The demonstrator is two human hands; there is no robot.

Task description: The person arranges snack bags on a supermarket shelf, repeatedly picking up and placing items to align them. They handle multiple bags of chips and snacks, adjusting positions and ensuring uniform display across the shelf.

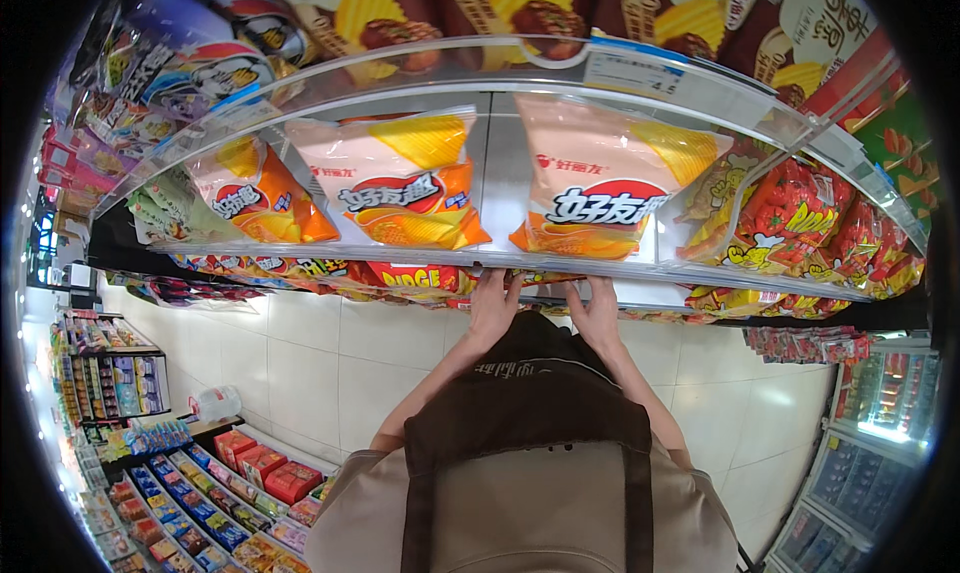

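Note:
My left hand (pixel 494 308) and my right hand (pixel 597 315) reach forward side by side to the lower shelf, just under the front edge of the shelf above. Both thumbs point inward, and the other fingertips are hidden under that edge. Between the hands shows a thin orange-red strip of a snack bag (pixel 546 276); I cannot tell whether either hand grips it. Left of my left hand lies a red and yellow snack bag (pixel 415 276). Above the hands, orange and pink chip bags (pixel 405 193) (pixel 600 188) stand upright on the upper shelf.
A clear plastic guard (pixel 440 58) runs along a higher shelf of brown chip bags. Red snack bags (pixel 800 218) stand at the right. A low display with red boxes (pixel 292 481) is at the lower left, and glass-fronted coolers (pixel 850 473) are at the right. Pale floor tiles (pixel 380 358) lie below.

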